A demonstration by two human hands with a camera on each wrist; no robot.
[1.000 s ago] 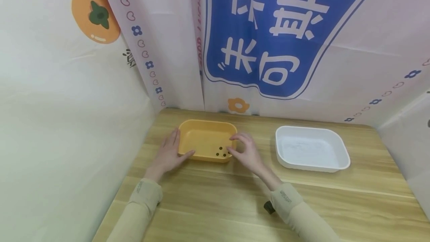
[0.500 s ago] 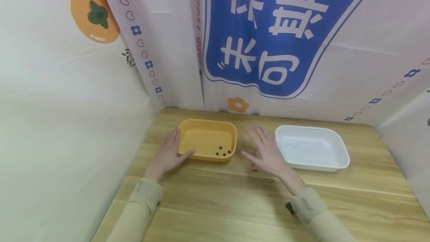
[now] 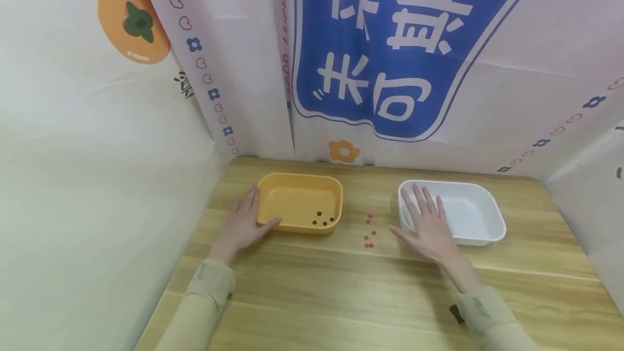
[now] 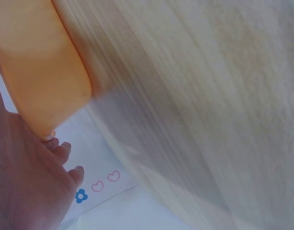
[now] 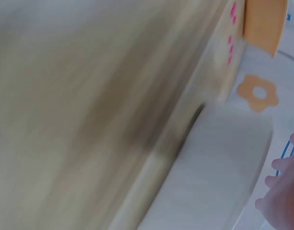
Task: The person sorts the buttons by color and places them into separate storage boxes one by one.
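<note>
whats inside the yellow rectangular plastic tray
Inside the yellow rectangular plastic tray, four small dark round pieces lie toward the near right corner. The left hand partly hides the near left corner.

1. Yellow tray: enter from above. The left hand blocks its left end; dark beads occupy the near right part.
2. Central lane, between trays: passable above low pink discs.
3. White tray: right hand obstructs the left side; right half accessible.
4. Rear limit: printed curtain.
</note>
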